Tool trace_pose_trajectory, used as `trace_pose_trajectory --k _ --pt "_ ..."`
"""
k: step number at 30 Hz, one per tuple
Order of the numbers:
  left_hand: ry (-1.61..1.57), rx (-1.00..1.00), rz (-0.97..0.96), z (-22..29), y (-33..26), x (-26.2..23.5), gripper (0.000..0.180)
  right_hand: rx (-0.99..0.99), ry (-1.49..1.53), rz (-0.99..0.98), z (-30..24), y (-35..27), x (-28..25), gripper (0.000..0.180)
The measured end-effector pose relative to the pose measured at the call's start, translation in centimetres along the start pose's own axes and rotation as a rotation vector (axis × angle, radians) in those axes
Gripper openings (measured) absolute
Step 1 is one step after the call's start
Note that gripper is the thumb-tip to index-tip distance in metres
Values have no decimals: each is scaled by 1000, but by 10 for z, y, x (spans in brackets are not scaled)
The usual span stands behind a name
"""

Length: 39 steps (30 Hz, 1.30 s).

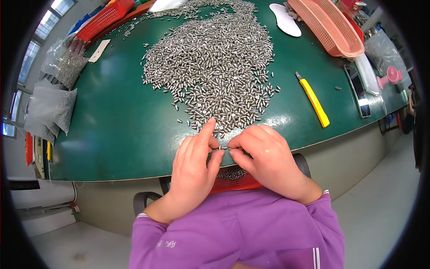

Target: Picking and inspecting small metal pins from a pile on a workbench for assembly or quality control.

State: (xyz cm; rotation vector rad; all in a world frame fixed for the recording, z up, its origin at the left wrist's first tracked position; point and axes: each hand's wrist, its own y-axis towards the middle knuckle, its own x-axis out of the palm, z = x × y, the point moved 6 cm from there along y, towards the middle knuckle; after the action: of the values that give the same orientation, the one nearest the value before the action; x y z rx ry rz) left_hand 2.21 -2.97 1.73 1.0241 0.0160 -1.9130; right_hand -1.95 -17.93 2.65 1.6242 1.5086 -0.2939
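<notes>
At the table's near edge, my left hand [192,157] is closed in a pinch, thumb against a bent finger, with the index finger stretched toward the pile. My right hand [268,157] faces it, thumb and fingertips pinched together. Between the two sets of fingertips shows a small metal piece [222,147]; its exact shape is too small to make out. Just beyond my hands spreads a large pile of small silvery metal pins [215,62]. Below them, at my lap, a red basket [235,184] holds more such pieces, partly covered by my hands.
A yellow utility knife [313,103] lies right of the pile on the green table [112,121]. Farther right are a phone [358,92], a pink basket [329,27] and a pink fan-like object [390,76]. Bags of metal pieces [67,67] stand at the left edge, near a red basket [105,20].
</notes>
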Motion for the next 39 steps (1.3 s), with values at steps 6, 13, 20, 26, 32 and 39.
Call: trace_pose_trajectory --k 6,13,20,26,32,39 --pt "-27 19 13 1 4 4 70 -38 18 3 0 2 -1 12" --pt "-48 49 -37 2 7 4 67 -12 11 -1 2 3 -2 12" --pt "-72 36 -40 3 6 5 65 13 12 4 5 4 -1 15" --pt "-57 -7 -53 3 2 2 72 22 9 -4 6 4 -1 18" --pt "-79 -39 -83 0 -1 1 73 28 7 -15 5 5 -2 20" --pt "-91 -28 -64 2 1 1 71 49 53 1 8 6 -1 16"
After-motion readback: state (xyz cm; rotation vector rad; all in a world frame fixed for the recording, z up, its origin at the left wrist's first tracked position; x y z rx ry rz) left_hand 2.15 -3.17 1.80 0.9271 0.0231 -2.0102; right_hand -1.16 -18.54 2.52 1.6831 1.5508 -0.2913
